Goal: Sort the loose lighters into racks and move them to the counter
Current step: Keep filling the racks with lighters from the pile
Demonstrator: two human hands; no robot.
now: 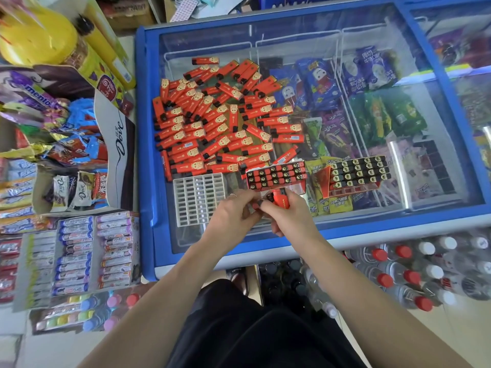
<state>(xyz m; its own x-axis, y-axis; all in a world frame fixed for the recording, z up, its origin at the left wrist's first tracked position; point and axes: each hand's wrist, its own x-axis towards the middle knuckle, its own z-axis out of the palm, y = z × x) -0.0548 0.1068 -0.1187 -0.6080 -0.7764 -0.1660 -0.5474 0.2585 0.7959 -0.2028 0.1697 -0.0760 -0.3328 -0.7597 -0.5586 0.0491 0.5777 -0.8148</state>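
- Near the lower middle of the frame, over the freezer lid's (pixel 345 35) front edge, the right hand (pixel 289 216) has its fingers curled round a small bunch of red lighters (pixel 280 200). How many it holds cannot be told.
- Left hand (pixel 231 216) meets it from the left of the frame, fingertips pinching at the same bunch, seemingly squaring it up.
- Loose lighters (pixel 212 120) lie heaped across the glass, centre-left of the frame.
- Just above the hands sits a partly filled rack (pixel 276 176); right of it a second rack (pixel 357 172), nearly full; left of it an empty white rack (pixel 198 199).
- Handling, as a judgement: each lighter is light, rigid and smooth-sided, so a bunch may fan out or slip. Best pinched across the flat red faces, black cap up.
- Filled racks look like thin plastic and would be top-heavy; take them by both short ends, kept level, since the glass offers little grip.
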